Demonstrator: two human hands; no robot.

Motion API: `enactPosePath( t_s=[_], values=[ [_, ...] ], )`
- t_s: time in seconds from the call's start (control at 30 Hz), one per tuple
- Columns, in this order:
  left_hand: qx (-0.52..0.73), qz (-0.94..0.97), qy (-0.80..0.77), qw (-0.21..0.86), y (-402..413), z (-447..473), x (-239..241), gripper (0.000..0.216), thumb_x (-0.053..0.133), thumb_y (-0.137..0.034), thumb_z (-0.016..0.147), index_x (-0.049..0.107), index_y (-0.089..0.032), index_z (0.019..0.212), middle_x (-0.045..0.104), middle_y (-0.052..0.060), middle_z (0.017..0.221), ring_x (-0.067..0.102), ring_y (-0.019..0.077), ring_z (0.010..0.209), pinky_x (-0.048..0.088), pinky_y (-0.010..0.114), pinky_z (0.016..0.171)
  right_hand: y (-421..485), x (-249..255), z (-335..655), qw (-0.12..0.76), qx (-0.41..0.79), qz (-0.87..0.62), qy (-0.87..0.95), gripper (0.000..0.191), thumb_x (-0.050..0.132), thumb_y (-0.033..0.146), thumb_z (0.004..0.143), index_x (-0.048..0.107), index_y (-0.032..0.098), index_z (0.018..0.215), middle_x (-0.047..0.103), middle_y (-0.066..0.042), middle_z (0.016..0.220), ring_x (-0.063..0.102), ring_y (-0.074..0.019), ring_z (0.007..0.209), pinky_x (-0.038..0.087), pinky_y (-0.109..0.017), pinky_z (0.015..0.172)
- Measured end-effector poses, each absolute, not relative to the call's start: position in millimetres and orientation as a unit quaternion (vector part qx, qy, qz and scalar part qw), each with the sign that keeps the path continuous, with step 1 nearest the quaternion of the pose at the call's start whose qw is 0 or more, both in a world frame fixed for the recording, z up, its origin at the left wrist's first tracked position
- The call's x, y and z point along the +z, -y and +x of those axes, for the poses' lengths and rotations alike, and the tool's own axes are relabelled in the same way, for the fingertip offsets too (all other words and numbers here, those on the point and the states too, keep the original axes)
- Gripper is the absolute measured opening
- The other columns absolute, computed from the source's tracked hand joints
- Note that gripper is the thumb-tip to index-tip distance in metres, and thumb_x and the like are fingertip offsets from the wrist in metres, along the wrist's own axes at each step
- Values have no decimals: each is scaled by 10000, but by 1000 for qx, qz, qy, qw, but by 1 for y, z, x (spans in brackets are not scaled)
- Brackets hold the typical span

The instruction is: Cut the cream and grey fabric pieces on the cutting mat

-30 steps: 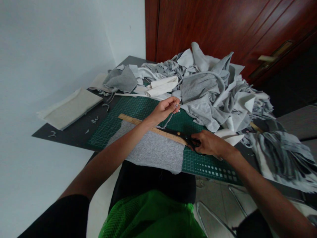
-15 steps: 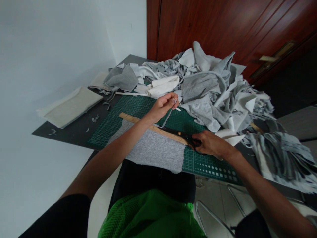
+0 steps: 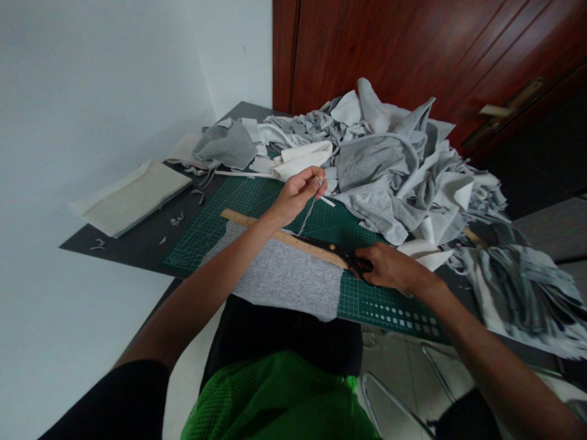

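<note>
A grey fabric piece (image 3: pixel 284 275) lies over the front edge of the green cutting mat (image 3: pixel 358 299), with a wooden ruler (image 3: pixel 321 252) along its far edge. My right hand (image 3: pixel 387 264) is closed round the handles of black scissors (image 3: pixel 337 249), whose blades lie along the ruler's far side. Pinched in my raised left hand (image 3: pixel 302 190) is the end of a thin grey fabric strip (image 3: pixel 307 217). That strip slants down to the fabric's edge near the scissor tips. My left forearm crosses above the ruler and hides part of it.
A large heap of grey and white fabric scraps (image 3: pixel 380 165) covers the table's far side. At left lies a folded cream cloth (image 3: pixel 132 195) near small trimmings (image 3: pixel 177 219). More strips (image 3: pixel 527 293) pile at right. A wall and a wooden door (image 3: pixel 413 55) stand behind.
My left hand has shifted slightly left and up, drawing the strip's upper end with it. My right hand and the scissors stay nearly in place.
</note>
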State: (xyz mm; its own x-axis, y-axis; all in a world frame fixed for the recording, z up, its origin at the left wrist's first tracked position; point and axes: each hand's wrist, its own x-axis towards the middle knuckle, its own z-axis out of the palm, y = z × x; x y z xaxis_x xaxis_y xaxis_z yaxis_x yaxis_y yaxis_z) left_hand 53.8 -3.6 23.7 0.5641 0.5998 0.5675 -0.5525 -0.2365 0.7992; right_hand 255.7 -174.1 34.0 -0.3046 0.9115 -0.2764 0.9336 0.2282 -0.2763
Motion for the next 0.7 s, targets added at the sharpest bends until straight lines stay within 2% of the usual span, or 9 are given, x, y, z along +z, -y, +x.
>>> enactPosePath(
  t_s=[0.3,0.7],
  values=[
    [466,638,-29,612,6,55,25,394,612,-561,875,482,-189,873,459,-35,697,409,100,640,331,242,642,167,29,257,31,-197,581,-789,162,604,300,800,579,187,686,611,-24,620,482,-108,516,291,-253,514],
    [462,629,-40,624,8,55,24,386,638,-545,863,485,-191,877,465,-35,699,420,100,645,340,242,646,161,27,248,21,-179,577,-797,166,618,292,789,576,186,669,607,-23,606,478,-107,505,268,-259,508]
  ],
)
